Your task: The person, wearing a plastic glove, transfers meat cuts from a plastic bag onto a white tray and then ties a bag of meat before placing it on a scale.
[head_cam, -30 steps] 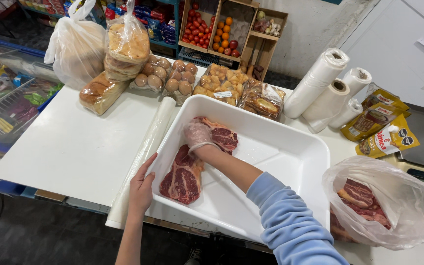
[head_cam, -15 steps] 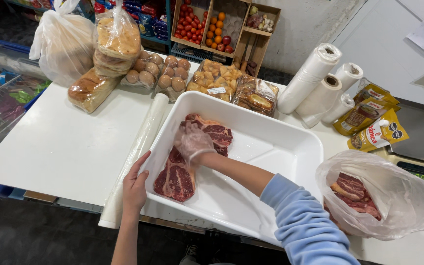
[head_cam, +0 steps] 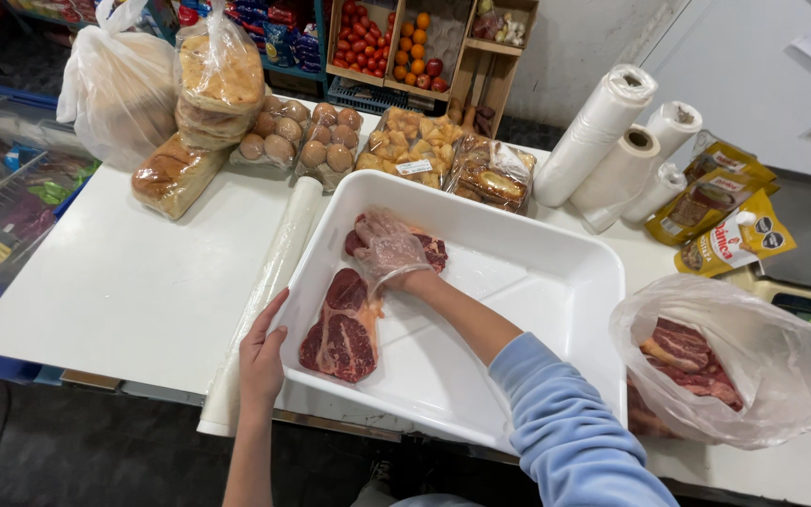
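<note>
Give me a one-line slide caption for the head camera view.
Gloved right hand on raw meat in a white tray; bare left hand steadies its edge.
</note>
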